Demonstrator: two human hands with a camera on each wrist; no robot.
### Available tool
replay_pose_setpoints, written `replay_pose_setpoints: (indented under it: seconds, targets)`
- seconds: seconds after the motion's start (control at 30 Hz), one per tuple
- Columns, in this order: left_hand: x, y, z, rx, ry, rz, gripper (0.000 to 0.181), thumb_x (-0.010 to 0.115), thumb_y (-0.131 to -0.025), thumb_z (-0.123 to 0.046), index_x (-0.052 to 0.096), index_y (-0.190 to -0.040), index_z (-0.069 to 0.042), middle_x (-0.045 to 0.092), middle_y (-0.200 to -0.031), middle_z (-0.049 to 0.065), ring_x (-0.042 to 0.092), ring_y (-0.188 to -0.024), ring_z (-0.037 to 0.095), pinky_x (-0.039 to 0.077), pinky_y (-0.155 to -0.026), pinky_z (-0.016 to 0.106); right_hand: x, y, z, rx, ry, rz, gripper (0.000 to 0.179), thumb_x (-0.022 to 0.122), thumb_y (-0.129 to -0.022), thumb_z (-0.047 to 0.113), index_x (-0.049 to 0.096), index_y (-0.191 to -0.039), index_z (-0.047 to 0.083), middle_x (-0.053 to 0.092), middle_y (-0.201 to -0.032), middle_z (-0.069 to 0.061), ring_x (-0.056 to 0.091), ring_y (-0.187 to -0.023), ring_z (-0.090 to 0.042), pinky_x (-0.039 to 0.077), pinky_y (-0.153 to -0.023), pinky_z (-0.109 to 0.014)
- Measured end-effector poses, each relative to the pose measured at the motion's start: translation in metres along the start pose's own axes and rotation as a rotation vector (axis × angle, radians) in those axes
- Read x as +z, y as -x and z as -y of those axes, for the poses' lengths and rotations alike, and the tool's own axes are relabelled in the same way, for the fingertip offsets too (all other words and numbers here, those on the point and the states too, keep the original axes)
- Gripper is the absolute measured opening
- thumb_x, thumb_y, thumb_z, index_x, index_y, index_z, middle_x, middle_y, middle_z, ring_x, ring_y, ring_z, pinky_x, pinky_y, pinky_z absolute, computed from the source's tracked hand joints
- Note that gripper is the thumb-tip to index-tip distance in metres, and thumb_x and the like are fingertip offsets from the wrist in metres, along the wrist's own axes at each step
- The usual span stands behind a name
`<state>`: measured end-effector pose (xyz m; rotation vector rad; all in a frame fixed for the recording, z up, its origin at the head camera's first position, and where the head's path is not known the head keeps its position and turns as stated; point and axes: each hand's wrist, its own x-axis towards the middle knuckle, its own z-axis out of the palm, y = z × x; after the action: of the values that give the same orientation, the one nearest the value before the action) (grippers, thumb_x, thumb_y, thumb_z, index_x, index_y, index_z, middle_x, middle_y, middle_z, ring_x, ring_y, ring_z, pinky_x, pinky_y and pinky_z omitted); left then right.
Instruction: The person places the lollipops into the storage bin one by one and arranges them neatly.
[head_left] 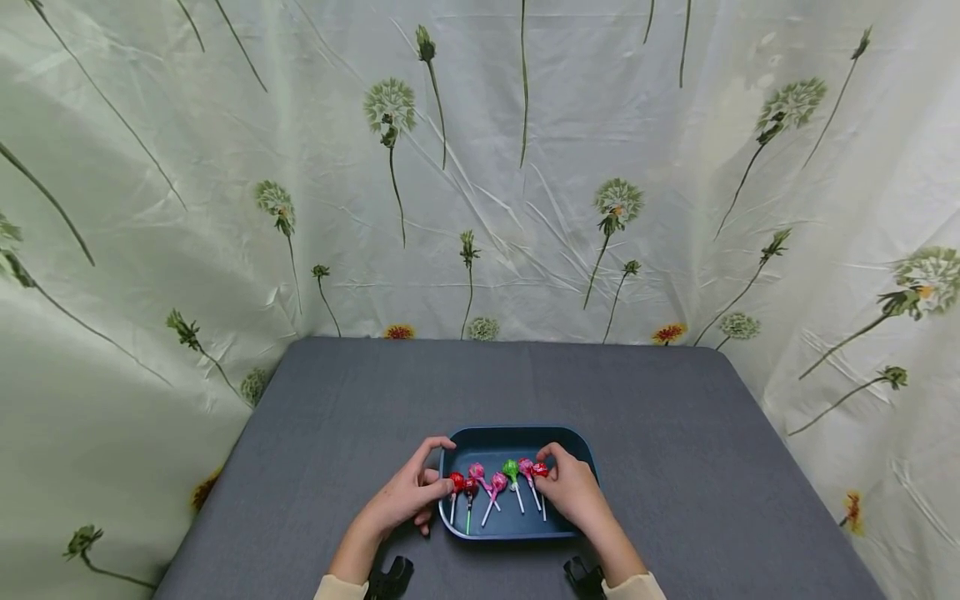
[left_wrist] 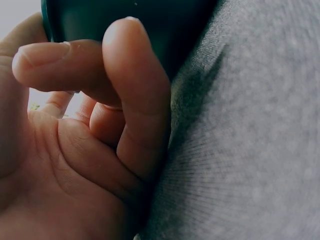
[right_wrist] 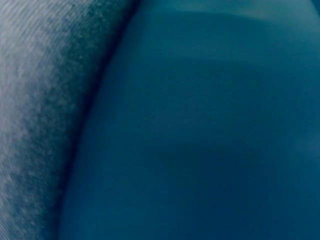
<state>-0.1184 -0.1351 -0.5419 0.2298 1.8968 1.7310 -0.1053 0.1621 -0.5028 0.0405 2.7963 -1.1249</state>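
A dark blue tray (head_left: 517, 528) with rounded corners holds several wrapped lollipops in a loose row, sticks toward the person. My left hand (head_left: 401, 498) grips the tray's left side, thumb over the rim beside a red lollipop (head_left: 457, 481); in the left wrist view its fingers (left_wrist: 137, 75) are curled by the tray wall. At the row's right end my right hand (head_left: 576, 492) pinches another red lollipop (head_left: 540, 469) by its head. Between them lie a dark red lollipop (head_left: 470, 488), pink ones and a green lollipop (head_left: 511, 469). The right wrist view shows only blue tray wall (right_wrist: 190, 125) and cloth.
Grey cloth covers the table (head_left: 375, 392) beneath the tray. A pale curtain (head_left: 517, 208) printed with dandelions hangs behind and along both sides. Black wrist devices (head_left: 392, 577) sit at both wrists, near the tray's front edge.
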Motion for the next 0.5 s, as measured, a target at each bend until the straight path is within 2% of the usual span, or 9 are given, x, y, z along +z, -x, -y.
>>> replay_pose_setpoints:
  seconds: [0.5]
  targets:
    - [0.0018,-0.0011,-0.0003,-0.007,-0.016,-0.006,0.063,0.069,-0.102,-0.025,0.033,-0.153,-0.024,0.06,-0.075,-0.001,0.049,-0.049,0.012,0.052,-0.05,0.024,-0.0048,0.0015,-0.0013,0.003,-0.078,0.025,0.026,0.075,-0.093,0.012,0.066,-0.117,0.007,0.051,-0.064,0.002,0.046,-0.055,-0.013,0.034,-0.05,-0.023]
